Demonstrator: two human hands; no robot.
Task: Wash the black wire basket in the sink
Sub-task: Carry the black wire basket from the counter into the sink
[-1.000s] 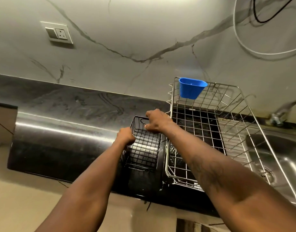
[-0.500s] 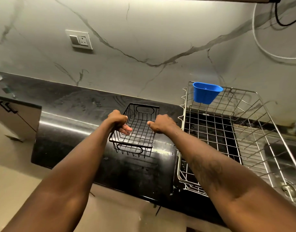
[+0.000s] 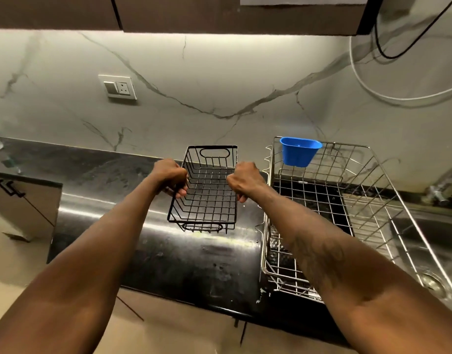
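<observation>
The left hand [image 3: 172,178] and right hand [image 3: 244,180] each clench a long rim of the black wire basket [image 3: 207,200], held above the countertop's [image 3: 112,175] middle. This looks like the carrying step. Next it must clear the steel dish rack [image 3: 373,200] rightward to reach the sink [image 3: 429,241].

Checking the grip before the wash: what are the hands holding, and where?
The black wire basket: left hand grips its left side rim, right hand its right.
</observation>
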